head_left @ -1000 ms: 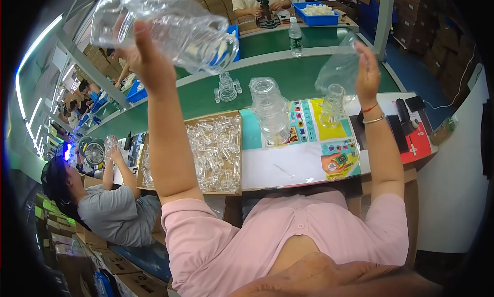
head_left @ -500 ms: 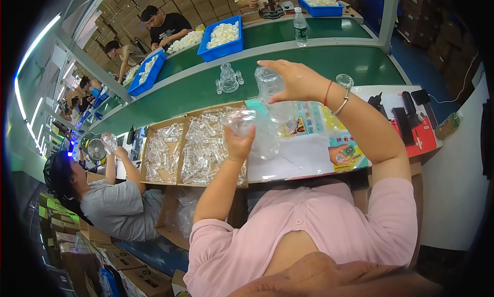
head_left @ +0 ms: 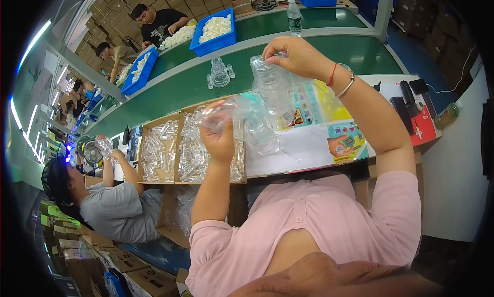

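My right hand (head_left: 293, 56) pinches the top of a clear plastic piece (head_left: 270, 83), one of what looks like an upright stack over the printed sheet. In my left hand (head_left: 218, 135) is a see-through plastic piece (head_left: 226, 111), smeared by motion, held above the edge of the parts box. Another rounded clear form (head_left: 262, 136) shows between the hands over white paper; whether it is joined to the held piece I cannot tell. Beyond them, a clear bottle-shaped part (head_left: 220, 73) stands on the green bench with small clear pieces at its sides.
Cardboard boxes of small clear plastic parts (head_left: 160, 150) sit to my left. Across the bench are blue trays (head_left: 213, 34) of white pieces and a water bottle (head_left: 294, 18). Dark devices (head_left: 406, 99) lie at right. A co-worker in grey (head_left: 116, 207) sits at left near a fan (head_left: 92, 152).
My left hand has moved left with its clear piece. My right hand has gone from a wide grasp around the clear piece to a pinch at its top.
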A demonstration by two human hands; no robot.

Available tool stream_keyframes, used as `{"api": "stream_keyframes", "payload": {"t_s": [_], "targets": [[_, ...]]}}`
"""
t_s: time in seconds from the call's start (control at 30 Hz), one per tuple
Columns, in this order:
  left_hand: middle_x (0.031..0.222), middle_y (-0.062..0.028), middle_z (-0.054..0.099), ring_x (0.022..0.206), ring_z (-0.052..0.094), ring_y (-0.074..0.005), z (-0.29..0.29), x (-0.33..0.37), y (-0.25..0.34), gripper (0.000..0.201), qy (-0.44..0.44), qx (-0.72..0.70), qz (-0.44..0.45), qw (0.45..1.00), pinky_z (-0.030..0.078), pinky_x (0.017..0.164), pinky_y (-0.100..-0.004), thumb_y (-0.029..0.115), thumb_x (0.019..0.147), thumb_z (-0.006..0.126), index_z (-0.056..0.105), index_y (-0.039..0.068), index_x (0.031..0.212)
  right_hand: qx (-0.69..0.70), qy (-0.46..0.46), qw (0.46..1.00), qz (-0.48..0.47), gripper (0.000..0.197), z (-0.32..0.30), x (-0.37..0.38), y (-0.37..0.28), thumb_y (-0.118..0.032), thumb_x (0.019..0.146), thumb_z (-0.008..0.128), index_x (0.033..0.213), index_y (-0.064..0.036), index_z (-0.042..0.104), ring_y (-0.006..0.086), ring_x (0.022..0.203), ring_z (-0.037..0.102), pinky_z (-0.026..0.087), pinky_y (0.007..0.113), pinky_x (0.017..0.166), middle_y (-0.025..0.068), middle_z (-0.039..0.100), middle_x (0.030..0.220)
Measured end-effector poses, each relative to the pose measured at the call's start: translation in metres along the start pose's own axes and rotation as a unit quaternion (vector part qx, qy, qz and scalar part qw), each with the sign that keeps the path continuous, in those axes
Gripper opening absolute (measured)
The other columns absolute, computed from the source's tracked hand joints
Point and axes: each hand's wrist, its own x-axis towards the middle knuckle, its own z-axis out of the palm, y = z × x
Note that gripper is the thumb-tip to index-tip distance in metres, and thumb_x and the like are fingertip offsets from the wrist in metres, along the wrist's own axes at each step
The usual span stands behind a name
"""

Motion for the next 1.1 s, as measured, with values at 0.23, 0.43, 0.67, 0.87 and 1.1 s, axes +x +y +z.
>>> {"api": "stream_keyframes", "payload": {"t_s": [0.23, 0.43, 0.67, 0.87, 1.1], "targets": [[0.101, -0.0113, 0.052, 0.089, 0.051, -0.0130, -0.013, 0.033, 0.034, 0.052, 0.079, -0.032, -0.075, 0.993, 0.041, 0.079, -0.0220, -0.012, 0.073, 0.040, 0.030, 0.007, 0.121, -0.025, 0.018, 0.999, -0.016, 0.008, -0.012, 0.007, 0.002, -0.010, 0.081, 0.056, 0.084, -0.0024, 0.057, 0.0190, 0.078, 0.055, 0.044, 0.028, 0.071, 0.0071, 0.060, 0.086], [0.091, -0.0050, 0.052, 0.081, 0.048, -0.0097, -0.026, 0.045, 0.036, 0.057, 0.041, 0.034, -0.081, 0.995, 0.038, 0.069, -0.0203, -0.005, 0.074, 0.047, 0.030, 0.008, 0.127, -0.028, -0.015, 0.999, 0.030, 0.012, -0.010, 0.006, 0.000, -0.013, 0.085, 0.053, 0.087, -0.0019, 0.056, 0.0182, 0.078, 0.055, 0.043, 0.028, 0.071, 0.0075, 0.061, 0.087], [0.077, 0.0019, 0.050, 0.071, 0.045, -0.0058, -0.027, 0.046, 0.030, 0.052, -0.067, 0.096, -0.022, 0.993, 0.034, 0.061, -0.0188, 0.025, 0.078, 0.066, 0.045, 0.005, 0.122, 0.013, -0.012, 0.999, 0.039, 0.035, -0.004, 0.001, 0.002, -0.028, 0.079, 0.061, 0.106, -0.0078, 0.053, 0.0229, 0.098, 0.055, 0.043, 0.031, 0.083, 0.0103, 0.057, 0.107], [0.070, 0.0037, 0.053, 0.067, 0.044, -0.0042, -0.023, 0.051, 0.026, 0.022, -0.047, 0.214, -0.139, 0.966, 0.033, 0.062, -0.0178, 0.022, 0.081, 0.061, 0.063, 0.000, 0.084, -0.076, -0.063, 0.994, -0.044, 0.057, 0.008, 0.000, -0.003, -0.037, 0.070, 0.069, 0.116, -0.0092, 0.051, 0.0281, 0.103, 0.054, 0.043, 0.034, 0.088, 0.0122, 0.056, 0.113], [0.074, 0.0031, 0.056, 0.060, 0.042, -0.0033, -0.021, 0.068, 0.009, 0.016, -0.068, 0.290, -0.126, 0.946, 0.034, 0.055, -0.0190, 0.010, 0.076, 0.064, 0.061, 0.003, 0.090, 0.108, 0.169, 0.975, -0.097, 0.040, -0.091, 0.031, -0.054, -0.023, 0.080, 0.065, 0.109, 0.0015, 0.053, 0.0110, 0.086, 0.053, 0.044, 0.021, 0.074, 0.0046, 0.059, 0.097]]}}
